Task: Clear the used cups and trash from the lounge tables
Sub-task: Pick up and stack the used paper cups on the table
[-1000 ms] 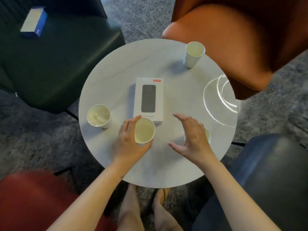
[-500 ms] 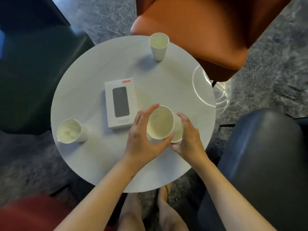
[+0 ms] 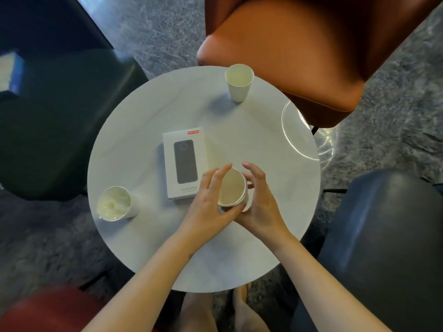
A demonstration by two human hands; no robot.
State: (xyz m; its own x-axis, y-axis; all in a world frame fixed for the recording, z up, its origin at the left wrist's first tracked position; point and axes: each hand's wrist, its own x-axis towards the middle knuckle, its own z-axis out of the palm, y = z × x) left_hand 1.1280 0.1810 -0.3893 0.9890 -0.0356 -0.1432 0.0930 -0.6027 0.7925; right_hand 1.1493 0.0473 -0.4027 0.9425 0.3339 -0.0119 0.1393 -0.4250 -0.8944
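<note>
On the round white table (image 3: pixel 263 140), both hands meet at the near middle around a stack of two paper cups (image 3: pixel 231 188). My left hand (image 3: pixel 208 204) grips the upper cup, thumb on the near rim and fingers on the far side. My right hand (image 3: pixel 261 207) curls around the lower cup from the right, and that cup is mostly hidden. Another paper cup (image 3: pixel 239 82) stands upright at the far edge. A third cup (image 3: pixel 114 203), holding crumpled white tissue, sits near the left edge.
A white phone box (image 3: pixel 184 161) lies flat at the table's centre, just left of my hands. Chairs ring the table: orange (image 3: pixel 299 56) far right, dark green (image 3: pixel 60 116) left with a blue box (image 3: pixel 9 73) on it, dark blue (image 3: pixel 383 248) right, red (image 3: pixel 48 312) near left.
My left hand lifted its cup, carried it right and lowered it into the cup my right hand took hold of. The two cups now sit nested.
</note>
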